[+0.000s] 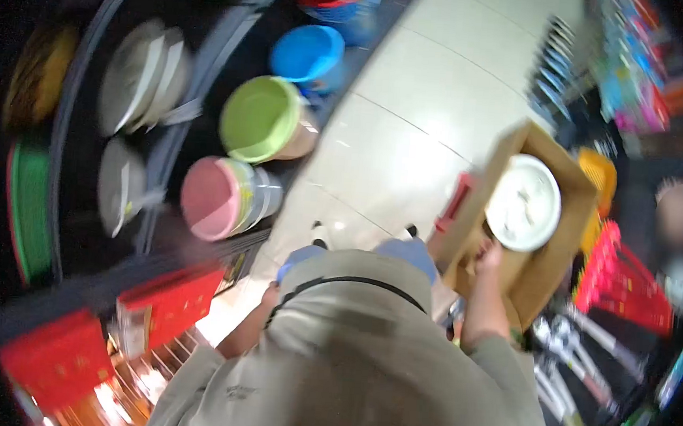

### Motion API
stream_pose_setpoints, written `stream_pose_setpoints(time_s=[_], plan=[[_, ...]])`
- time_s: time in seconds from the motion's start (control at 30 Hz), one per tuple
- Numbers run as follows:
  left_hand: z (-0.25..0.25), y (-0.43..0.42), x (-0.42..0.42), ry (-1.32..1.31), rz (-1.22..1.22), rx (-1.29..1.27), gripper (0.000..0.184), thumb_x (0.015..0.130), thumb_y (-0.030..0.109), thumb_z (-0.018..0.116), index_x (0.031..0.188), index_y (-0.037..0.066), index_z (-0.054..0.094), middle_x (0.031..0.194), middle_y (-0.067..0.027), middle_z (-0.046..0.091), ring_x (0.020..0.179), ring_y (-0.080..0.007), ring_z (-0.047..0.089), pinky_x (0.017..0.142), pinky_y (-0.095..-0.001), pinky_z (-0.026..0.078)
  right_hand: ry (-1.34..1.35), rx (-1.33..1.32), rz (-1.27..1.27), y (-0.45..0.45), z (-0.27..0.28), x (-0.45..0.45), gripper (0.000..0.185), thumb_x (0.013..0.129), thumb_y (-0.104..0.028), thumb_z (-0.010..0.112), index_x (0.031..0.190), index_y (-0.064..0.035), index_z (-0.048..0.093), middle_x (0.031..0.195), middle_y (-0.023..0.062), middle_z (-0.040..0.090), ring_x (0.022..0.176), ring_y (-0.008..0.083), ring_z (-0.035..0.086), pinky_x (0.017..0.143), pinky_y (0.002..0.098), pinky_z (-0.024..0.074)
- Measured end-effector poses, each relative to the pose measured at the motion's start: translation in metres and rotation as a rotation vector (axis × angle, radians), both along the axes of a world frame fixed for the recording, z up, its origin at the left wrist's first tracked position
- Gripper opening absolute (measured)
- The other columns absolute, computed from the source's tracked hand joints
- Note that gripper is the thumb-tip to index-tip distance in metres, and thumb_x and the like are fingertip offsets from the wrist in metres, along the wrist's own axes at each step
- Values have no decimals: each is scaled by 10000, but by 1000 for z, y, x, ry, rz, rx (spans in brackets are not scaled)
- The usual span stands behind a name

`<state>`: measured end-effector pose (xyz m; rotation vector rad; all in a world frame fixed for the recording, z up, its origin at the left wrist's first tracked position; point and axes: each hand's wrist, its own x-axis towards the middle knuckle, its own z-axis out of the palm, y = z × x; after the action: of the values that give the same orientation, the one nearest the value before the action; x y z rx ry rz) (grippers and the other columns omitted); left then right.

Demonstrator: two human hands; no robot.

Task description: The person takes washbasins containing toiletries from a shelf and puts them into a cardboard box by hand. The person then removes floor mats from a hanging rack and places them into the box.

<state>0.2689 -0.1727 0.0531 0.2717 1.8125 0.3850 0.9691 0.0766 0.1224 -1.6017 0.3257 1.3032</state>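
Note:
An open cardboard box (571, 217) stands at the right, and inside it is a round white dish (524, 202), perhaps a plate or bowl. My right hand (489, 256) reaches over the box's near-left wall, its closed fingers at the lower edge of the dish. Blur hides how firmly they grip it. My left arm hangs at my side, with my left hand (272, 295) beside my hip; its fingers cannot be made out.
Stacked pink buckets (212, 198), a green bucket (259, 119) and a blue bucket (307, 52) line the left shelf. Red signs (169, 304) hang at the lower left. Long-handled tools (577, 360) and a red basket (636, 297) lie at the right.

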Motion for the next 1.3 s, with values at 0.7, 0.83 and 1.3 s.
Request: stream_pose_setpoints(time_s=[0.7, 0.83, 1.3], plan=[[167, 119, -29, 593, 127, 352, 310, 799, 248, 560, 1015, 27, 583, 1041, -189, 594, 959, -329, 577, 821, -385, 455, -346, 309, 821, 31, -18, -177, 143, 850, -129, 545, 732, -51, 531, 677, 9, 510, 562, 98, 476, 473, 259, 392], [224, 164, -90, 228, 632, 688, 407, 850, 271, 540, 1184, 57, 448, 1070, -131, 589, 917, -254, 601, 755, -365, 474, -315, 177, 884, 18, 4, -241, 64, 861, -138, 539, 846, -84, 570, 599, -26, 475, 476, 78, 431, 412, 232, 349], [353, 223, -270, -399, 844, 954, 803, 868, 561, 423, 1319, -86, 272, 1228, -244, 482, 1136, -290, 482, 939, -367, 353, -207, 83, 979, -3, 42, -349, 124, 861, -144, 540, 926, -41, 566, 749, 34, 581, 610, 150, 557, 577, 275, 479]])
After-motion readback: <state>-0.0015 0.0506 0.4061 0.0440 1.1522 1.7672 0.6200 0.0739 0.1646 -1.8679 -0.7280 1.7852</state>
